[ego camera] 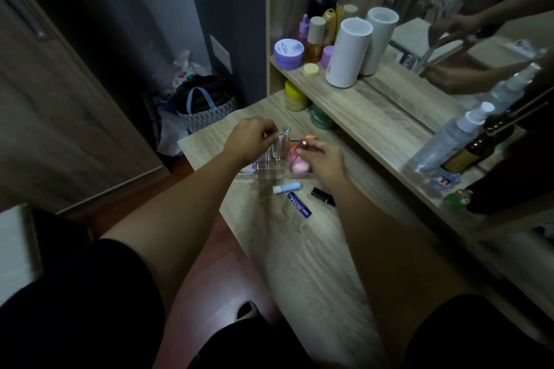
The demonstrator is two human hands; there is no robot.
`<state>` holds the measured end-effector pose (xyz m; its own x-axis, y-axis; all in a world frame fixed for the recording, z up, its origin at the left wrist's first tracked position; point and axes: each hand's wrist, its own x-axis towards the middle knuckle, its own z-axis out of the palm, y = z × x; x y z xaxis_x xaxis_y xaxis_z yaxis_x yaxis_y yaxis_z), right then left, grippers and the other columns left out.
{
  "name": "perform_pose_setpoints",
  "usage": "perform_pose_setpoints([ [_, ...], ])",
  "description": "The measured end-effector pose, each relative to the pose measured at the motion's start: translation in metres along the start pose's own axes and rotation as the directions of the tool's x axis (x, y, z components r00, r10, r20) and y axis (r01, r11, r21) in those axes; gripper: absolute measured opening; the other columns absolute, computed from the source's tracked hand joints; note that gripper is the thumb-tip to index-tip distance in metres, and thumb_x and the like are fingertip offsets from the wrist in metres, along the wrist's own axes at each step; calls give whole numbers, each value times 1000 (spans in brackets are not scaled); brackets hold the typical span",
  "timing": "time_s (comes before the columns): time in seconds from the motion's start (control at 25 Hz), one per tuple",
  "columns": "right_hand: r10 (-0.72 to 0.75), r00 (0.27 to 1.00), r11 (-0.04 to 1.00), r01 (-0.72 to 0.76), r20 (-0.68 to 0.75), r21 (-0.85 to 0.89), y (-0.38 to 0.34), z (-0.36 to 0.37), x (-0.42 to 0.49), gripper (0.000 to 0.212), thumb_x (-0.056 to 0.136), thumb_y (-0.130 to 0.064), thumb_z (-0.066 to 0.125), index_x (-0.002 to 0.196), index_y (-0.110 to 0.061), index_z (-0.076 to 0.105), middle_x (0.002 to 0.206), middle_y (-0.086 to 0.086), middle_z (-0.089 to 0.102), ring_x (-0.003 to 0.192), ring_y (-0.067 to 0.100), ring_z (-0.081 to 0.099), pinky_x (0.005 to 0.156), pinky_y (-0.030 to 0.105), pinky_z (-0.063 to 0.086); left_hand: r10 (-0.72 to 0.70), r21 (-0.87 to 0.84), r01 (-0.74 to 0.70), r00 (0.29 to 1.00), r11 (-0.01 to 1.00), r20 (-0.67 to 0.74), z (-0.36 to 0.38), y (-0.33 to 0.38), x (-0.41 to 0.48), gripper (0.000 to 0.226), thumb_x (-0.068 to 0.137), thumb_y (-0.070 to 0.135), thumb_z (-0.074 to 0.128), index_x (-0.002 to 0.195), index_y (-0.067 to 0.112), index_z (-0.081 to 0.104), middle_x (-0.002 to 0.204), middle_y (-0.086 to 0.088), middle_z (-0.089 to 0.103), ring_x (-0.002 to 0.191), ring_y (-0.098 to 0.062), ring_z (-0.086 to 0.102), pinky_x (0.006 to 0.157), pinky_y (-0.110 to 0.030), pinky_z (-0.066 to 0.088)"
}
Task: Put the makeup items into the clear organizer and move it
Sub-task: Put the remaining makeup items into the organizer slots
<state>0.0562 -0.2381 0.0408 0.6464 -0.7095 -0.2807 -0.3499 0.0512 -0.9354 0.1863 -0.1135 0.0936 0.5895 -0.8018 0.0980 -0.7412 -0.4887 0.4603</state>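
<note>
The clear organizer (pixel 271 174) stands on the wooden dresser top, holding a clear tube (pixel 284 141), a pink item (pixel 261 162) and pink sponges (pixel 299 167). My left hand (pixel 250 138) hovers over its left side, fingers pinched on a small slim item above a slot. My right hand (pixel 322 160) holds a pink-red tube (pixel 300 145) at the organizer's right side. In front of the organizer lie a light blue lip balm (pixel 287 188), a dark blue Nivea stick (pixel 299 204) and a black lipstick (pixel 323 196).
A raised shelf (pixel 374 111) behind carries jars, bottles and two white cylinders (pixel 347 52). A mirror stands at right. Spray bottle (pixel 449 141) and brown bottle (pixel 476 150) stand at right. A bag (pixel 207 108) sits on the floor at left.
</note>
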Motion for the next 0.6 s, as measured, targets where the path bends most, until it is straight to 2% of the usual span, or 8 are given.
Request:
perform_pose_setpoints([
  [0.04, -7, 1000, 1000, 7, 6, -14, 0, 3, 3, 40, 79, -8, 74, 117, -11, 65, 109, 6, 71, 83, 14, 67, 70, 30, 59, 10, 62, -10, 1000, 998, -1, 5, -2, 1, 19, 87, 22, 61, 100, 11, 70, 97, -13, 71, 94, -30, 60, 83, -40, 49],
  [0.16, -26, 999, 999, 27, 20, -38, 2, 13, 12, 36, 80, -4, 72, 115, -7, 66, 111, 13, 71, 87, 14, 67, 84, 34, 58, 12, 162, -7, 999, 987, -31, 18, -11, 2, 19, 87, 23, 59, 102, 16, 69, 99, -8, 72, 100, -31, 54, 82, -40, 43],
  [0.2, -43, 999, 997, 44, 23, -58, 3, 16, 14, 34, 80, -3, 72, 114, -6, 67, 109, 15, 72, 82, 9, 66, 82, 25, 58, 13, 171, -6, 999, 985, -42, 21, -14, 2, 19, 87, 23, 59, 102, 17, 69, 99, -7, 73, 100, -31, 53, 81, -40, 41],
  [0.28, -75, 997, 991, 78, 31, -112, 4, 21, 17, 33, 80, -3, 72, 112, -5, 68, 107, 13, 73, 72, -5, 61, 63, 5, 51, 15, 178, -4, 998, 984, -56, 26, -18, 3, 18, 88, 25, 58, 101, 17, 69, 99, -5, 74, 99, -30, 52, 80, -40, 39],
  [0.32, -88, 996, 986, 92, 34, -137, 5, 23, 19, 32, 80, -4, 72, 112, -5, 68, 106, 11, 73, 70, -10, 58, 58, 2, 49, 18, 179, -5, 998, 984, -67, 27, -19, 5, 19, 88, 26, 58, 101, 18, 69, 99, -4, 74, 100, -30, 52, 80, -40, 39],
  [0.4, -96, 994, 982, 102, 46, -158, 5, 27, 19, 33, 81, -4, 70, 114, -5, 67, 107, 10, 72, 71, -9, 59, 66, 7, 54, 39, 184, -24, 996, 983, -75, 27, -21, 8, 21, 87, 28, 59, 102, 18, 70, 98, -4, 75, 100, -29, 53, 81, -40, 38],
  [0.48, -81, 994, 983, 91, 66, -161, 5, 31, 18, 35, 82, -4, 69, 117, -5, 64, 110, 11, 71, 83, 4, 65, 79, 22, 57, 69, 182, -59, 996, 981, -49, 26, -23, 10, 21, 86, 29, 60, 100, 19, 71, 97, -4, 75, 100, -28, 53, 81, -40, 38],
  [0.6, -96, 992, 979, 108, 77, -173, 6, 36, 18, 37, 82, -2, 69, 118, -4, 61, 112, 10, 69, 96, 15, 65, 81, 21, 54, 77, 164, -72, 997, 984, -26, 27, -27, 9, 20, 84, 30, 60, 98, 19, 70, 96, -4, 75, 101, -28, 53, 83, -41, 36],
])
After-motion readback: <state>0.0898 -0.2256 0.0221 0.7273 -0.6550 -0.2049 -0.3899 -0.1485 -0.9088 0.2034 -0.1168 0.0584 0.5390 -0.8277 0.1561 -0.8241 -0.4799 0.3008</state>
